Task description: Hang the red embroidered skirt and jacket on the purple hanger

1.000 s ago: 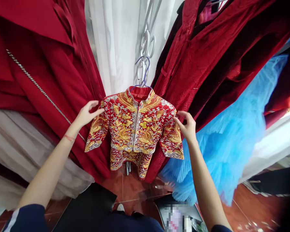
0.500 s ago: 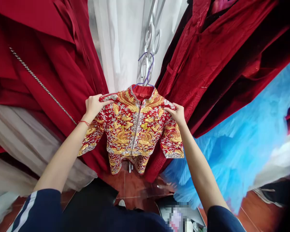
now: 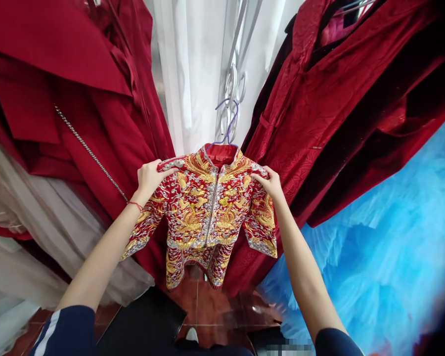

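Note:
A red jacket (image 3: 207,198) with gold and silver embroidery hangs upright in front of me on a purple hanger (image 3: 229,126). Its front is closed down the middle, and a matching embroidered lower piece (image 3: 176,269) shows beneath its hem. My left hand (image 3: 150,179) pinches the shoulder on the left, thumb on the front and fingers behind the cloth. On the other shoulder, my right hand (image 3: 269,183) grips in the same way. The fingers behind the fabric are mostly hidden.
Dark red garments (image 3: 96,123) hang on the left, with a silver chain (image 3: 91,153) across them. More red garments (image 3: 296,118) and blue tulle (image 3: 374,262) fill the right. White cloth (image 3: 196,64) and a white metal frame (image 3: 232,79) stand behind. Below is a reddish tiled floor (image 3: 207,314).
The jacket, hanger and both hands sit slightly lower in view, as do the surroundings. The lower piece beneath the jacket shows more and hangs differently. Both hands keep their hold on the shoulders.

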### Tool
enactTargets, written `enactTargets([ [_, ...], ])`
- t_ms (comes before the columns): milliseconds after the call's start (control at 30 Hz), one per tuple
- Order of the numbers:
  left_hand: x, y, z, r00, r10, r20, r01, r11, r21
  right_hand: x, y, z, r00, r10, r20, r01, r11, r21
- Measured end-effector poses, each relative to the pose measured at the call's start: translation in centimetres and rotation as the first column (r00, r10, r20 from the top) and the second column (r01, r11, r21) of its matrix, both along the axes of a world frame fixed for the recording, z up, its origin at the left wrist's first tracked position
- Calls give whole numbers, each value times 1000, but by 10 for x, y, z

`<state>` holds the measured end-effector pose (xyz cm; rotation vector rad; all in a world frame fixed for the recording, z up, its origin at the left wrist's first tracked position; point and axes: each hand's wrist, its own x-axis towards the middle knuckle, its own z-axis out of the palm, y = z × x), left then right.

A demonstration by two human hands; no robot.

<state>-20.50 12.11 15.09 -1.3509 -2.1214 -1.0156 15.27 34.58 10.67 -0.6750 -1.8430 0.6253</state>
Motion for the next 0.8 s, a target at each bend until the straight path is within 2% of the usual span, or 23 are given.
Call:
enactTargets([
  [167,22,-3,-10,996,66,-64,-65,998,24,7,11,1,996,-68,-59,69,998,12],
  [467,28,-2,-19,999,39,10,-39,998,-42,8,21,3,993,-83,85,76,993,85],
  [533,34,-3,-16,1000,-9,-6,9,1000,-6,8,15,5,988,-117,102,101,984,146],
  [600,42,0,-9,994,-93,-57,96,993,62,5,5,9,985,-139,99,114,969,221],
  [667,51,7,1,976,-182,-120,192,979,75,-2,-4,14,985,-144,94,113,953,280],
  [733,57,17,11,967,-223,-126,224,975,-5,-8,-10,18,983,-156,94,121,945,302],
  [800,59,25,18,974,-212,-83,202,974,-105,-11,-13,20,981,-167,98,131,946,297],
])
